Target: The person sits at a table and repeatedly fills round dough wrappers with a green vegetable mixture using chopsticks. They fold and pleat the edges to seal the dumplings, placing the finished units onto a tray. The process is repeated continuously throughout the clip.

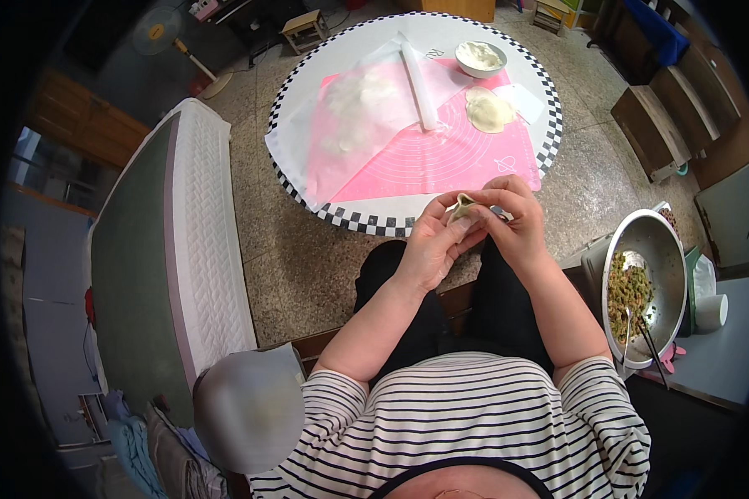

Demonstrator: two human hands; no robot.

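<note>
Both my hands hold one partly folded dumpling (464,211) above my lap, near the table's front edge. My left hand (434,240) supports it from the left and below. The fingers of my right hand (513,215) pinch its rim from the right, and a small gap shows at its top. Beyond them, a pink silicone pastry mat (406,168) lies on the round table (365,215). On it are a white rolling pin (419,87), a few overlapping dough wrappers (488,111) and a translucent sheet with floury, pale pieces under or on it (362,100).
A bowl of flour (479,57) stands at the table's back right. At my right, a steel basin (666,280) holds chopped filling (627,293), a spoon and chopsticks (654,352). A mattress (206,237) is at the left; a fan (190,59) stands behind it.
</note>
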